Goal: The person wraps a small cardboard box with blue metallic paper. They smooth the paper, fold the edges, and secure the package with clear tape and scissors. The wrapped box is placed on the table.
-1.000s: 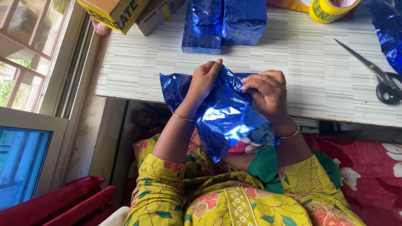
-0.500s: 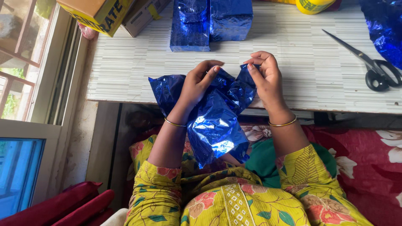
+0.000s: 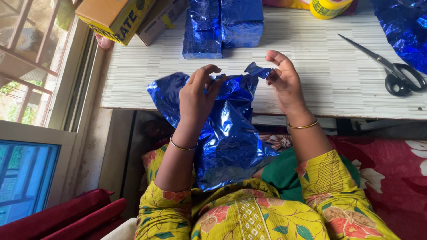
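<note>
A crumpled sheet of shiny blue wrapping foil (image 3: 231,129) hangs from the near edge of the white striped table (image 3: 311,66) down onto my lap. My left hand (image 3: 196,95) grips the foil's upper edge near its middle. My right hand (image 3: 284,80) pinches the foil's top right corner between thumb and fingers, holding it just above the tabletop. Both wrists wear thin gold bangles.
Two boxes wrapped in blue foil (image 3: 222,24) stand at the back. Black scissors (image 3: 391,71) lie to the right, a yellow tape roll (image 3: 329,6) and more blue foil (image 3: 404,31) beyond. Cardboard boxes (image 3: 120,15) sit back left by a window (image 3: 31,66).
The foil has been pulled open and spread wider between the hands. My right hand moved from pressing on the bundle to pinching its top right corner; my left shifted up along the top edge.
</note>
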